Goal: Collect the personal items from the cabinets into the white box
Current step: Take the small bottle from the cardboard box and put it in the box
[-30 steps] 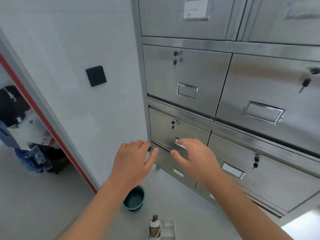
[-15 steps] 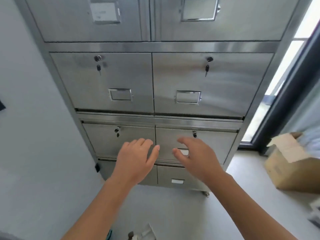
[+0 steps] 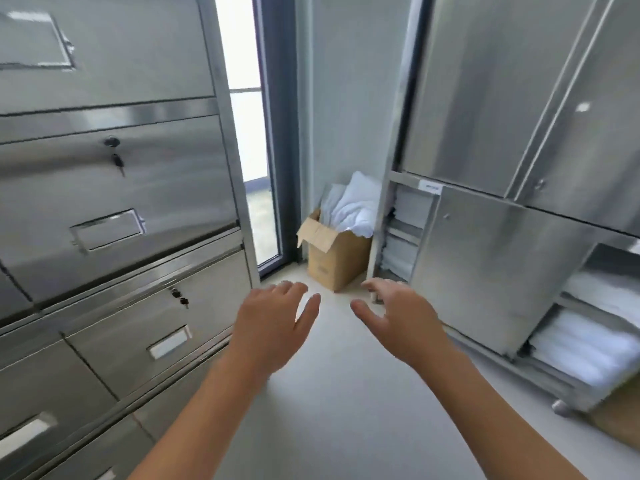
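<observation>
The drawer cabinet (image 3: 121, 188) fills nine o'clock, drawers closed; a second cabinet (image 3: 502, 265) stands at three. Between them the left hand (image 3: 273, 327) and right hand (image 3: 398, 320) hover over the floor (image 3: 329, 403), fingers loose, grasping nothing. At twelve, a cardboard box (image 3: 337, 265) holds white cloth (image 3: 356, 206)

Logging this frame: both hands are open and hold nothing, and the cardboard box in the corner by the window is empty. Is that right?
Not quite. The cardboard box in the corner is not empty: white fabric piles out of its open top, as the head view shows. The rest stands: the left hand and the right hand are open and hold nothing.
</observation>
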`<action>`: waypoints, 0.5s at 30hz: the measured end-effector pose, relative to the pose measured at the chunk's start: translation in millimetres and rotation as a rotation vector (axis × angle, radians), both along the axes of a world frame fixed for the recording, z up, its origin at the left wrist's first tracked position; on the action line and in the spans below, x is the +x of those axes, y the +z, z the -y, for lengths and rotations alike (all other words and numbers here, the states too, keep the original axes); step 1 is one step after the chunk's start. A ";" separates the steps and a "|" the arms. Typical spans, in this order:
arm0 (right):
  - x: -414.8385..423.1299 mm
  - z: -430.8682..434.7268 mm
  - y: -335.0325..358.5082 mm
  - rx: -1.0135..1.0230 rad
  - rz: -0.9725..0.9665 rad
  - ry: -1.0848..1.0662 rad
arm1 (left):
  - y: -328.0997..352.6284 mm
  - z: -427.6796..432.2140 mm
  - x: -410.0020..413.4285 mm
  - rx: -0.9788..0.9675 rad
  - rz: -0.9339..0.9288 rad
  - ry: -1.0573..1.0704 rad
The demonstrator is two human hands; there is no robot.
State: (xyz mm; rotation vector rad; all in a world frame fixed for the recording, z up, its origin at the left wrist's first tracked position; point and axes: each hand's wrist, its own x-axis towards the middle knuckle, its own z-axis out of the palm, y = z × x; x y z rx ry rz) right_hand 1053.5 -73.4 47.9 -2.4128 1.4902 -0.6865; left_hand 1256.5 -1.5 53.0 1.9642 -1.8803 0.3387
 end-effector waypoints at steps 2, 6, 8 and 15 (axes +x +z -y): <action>-43.1 -5.3 7.1 -0.015 0.017 -0.089 | 5.3 12.6 -38.8 -0.024 -0.008 -0.094; -120.2 -22.9 15.6 -0.029 0.056 -0.226 | 12.1 31.2 -109.1 -0.026 -0.026 -0.260; -155.5 -32.0 17.3 -0.029 0.055 -0.279 | 15.5 33.0 -143.6 -0.042 -0.046 -0.317; -256.2 -61.4 21.3 -0.043 0.106 -0.415 | 17.6 23.7 -245.2 -0.046 -0.073 -0.472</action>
